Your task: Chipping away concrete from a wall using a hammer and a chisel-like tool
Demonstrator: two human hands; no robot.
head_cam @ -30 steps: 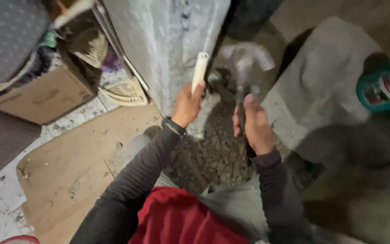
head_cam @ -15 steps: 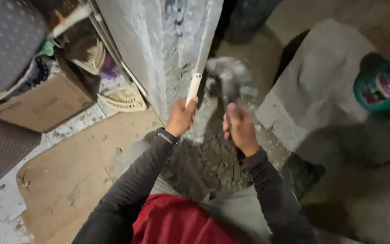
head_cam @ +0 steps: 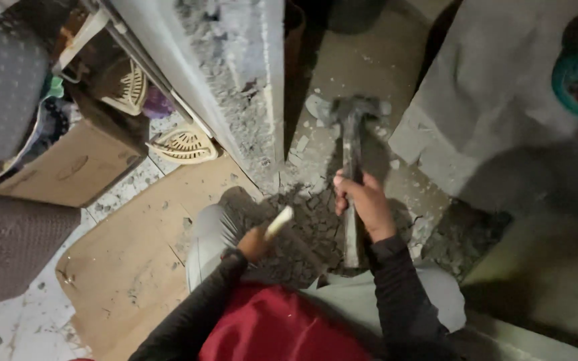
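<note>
— So, nearest first?
— Left hand (head_cam: 254,244) clasps a pale chisel (head_cam: 279,222); right hand (head_cam: 362,200) grips the hammer (head_cam: 350,134), its head low.
— Progress?
— Broken rubble (head_cam: 302,227) lies below; the wall (head_cam: 235,87) beyond looks partly chipped, with much intact.

Chipped grey wall (head_cam: 235,73), rubble-strewn floor (head_cam: 362,73) (dimly lit), cardboard sheet (head_cam: 135,261)

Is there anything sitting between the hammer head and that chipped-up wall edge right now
Nothing visible does. The right hand grips the hammer by its handle, and only bare rubble-strewn floor lies between its head and the chipped wall edge. The left hand holds its pale chisel lower down, clear of that gap.
</note>
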